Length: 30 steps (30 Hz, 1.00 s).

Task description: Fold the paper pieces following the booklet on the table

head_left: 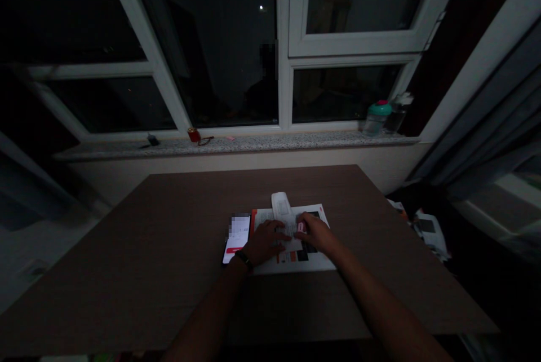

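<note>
A printed sheet or booklet (pixel 310 263) with text, dark pictures and a red left edge lies on the brown table (pixel 177 210). My left hand (pixel 268 242), with a dark band at the wrist, rests on it with fingers spread. In my right hand (pixel 313 230) is a small pink and white object (pixel 301 227), gripped between thumb and fingers over the sheet. A white remote-like object (pixel 279 203) sits at the sheet's top edge. Left of the sheet is a phone (pixel 238 238) with its screen lit.
Behind the table, a stone windowsill (pixel 262 142) holds a red jar (pixel 194 135), glasses (pixel 206 140), a green-lidded bottle (pixel 377 118) and a clear bottle (pixel 397 113). Papers and a white package (pixel 431 232) lie beyond the table's right edge.
</note>
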Each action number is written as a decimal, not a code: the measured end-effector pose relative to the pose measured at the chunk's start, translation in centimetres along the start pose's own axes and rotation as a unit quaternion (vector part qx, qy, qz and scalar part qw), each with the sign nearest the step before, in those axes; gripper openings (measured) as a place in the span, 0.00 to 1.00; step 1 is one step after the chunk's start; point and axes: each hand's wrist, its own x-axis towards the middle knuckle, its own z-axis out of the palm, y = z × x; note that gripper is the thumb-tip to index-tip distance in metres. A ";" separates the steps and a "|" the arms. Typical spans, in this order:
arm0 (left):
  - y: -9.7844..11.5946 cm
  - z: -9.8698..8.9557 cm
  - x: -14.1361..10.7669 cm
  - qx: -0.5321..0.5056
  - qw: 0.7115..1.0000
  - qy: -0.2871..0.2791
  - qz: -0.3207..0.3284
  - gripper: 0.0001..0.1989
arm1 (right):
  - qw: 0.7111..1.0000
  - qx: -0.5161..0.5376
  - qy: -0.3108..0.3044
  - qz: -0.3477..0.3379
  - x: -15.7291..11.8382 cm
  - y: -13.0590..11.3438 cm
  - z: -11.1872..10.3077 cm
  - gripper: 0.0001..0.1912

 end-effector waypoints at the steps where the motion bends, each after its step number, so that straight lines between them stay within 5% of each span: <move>1: 0.0 0.0 0.0 0.000 1.000 0.000 0.000 0.16 | 1.000 -0.001 0.007 0.012 0.2 0.2 0.2 0.17; 7: -0.1 0.2 0.1 -0.002 1.000 0.000 -0.003 0.15 | 1.000 0.006 0.024 0.005 0.3 0.6 0.4 0.16; 20: 0.0 -0.2 -0.3 -0.017 1.000 -0.012 0.014 0.16 | 0.995 0.035 -0.042 -0.085 -1.4 -0.5 -0.8 0.14; 30: -0.6 -0.3 -0.2 -0.031 0.999 -0.034 0.012 0.18 | 0.994 0.043 -0.075 -0.073 -1.6 -0.8 -0.7 0.16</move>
